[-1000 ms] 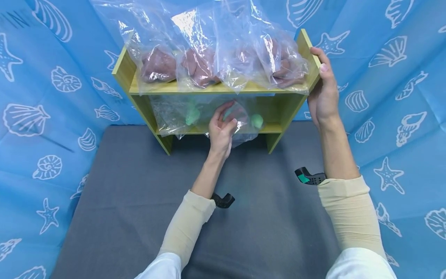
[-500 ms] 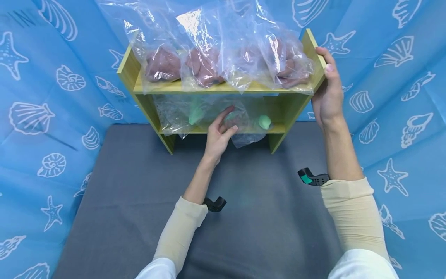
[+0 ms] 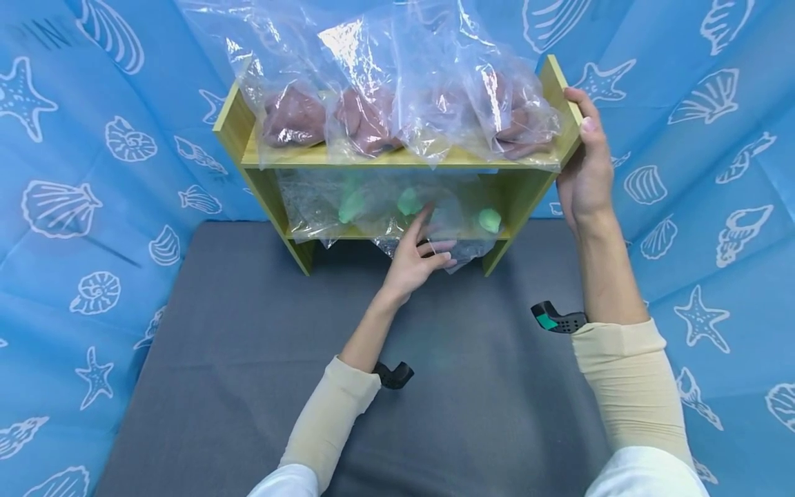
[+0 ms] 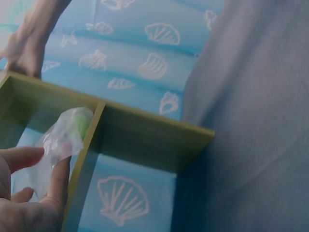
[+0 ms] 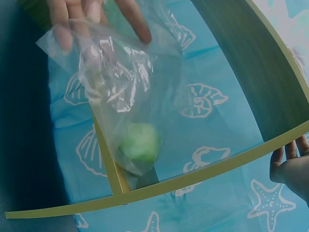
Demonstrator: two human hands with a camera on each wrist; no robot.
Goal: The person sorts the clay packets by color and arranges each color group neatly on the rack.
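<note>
My left hand (image 3: 416,259) is at the lower shelf of a yellow-green wooden rack (image 3: 397,164). Its fingers are extended and spread against a clear plastic bag (image 5: 120,72) holding a round, pale green item (image 3: 489,220). That bag is near the lower shelf's right end, its loose film hanging over the front edge. To its left, two more bagged green things show, one in the middle (image 3: 408,201) and one further left (image 3: 351,206). My right hand (image 3: 586,166) grips the rack's right side panel (image 3: 562,114), thumb and fingers at its edge.
Along the upper shelf stand several clear bags with reddish-brown contents, including one at the left (image 3: 294,117), their tops rising above the rack. A grey cloth (image 3: 447,386) covers the table. A blue shell-print curtain (image 3: 124,200) surrounds it.
The green item at the right has shifted right along the lower shelf. My left fingers have spread from a closer curl and moved right, uncovering the middle green thing. My right hand keeps its grip.
</note>
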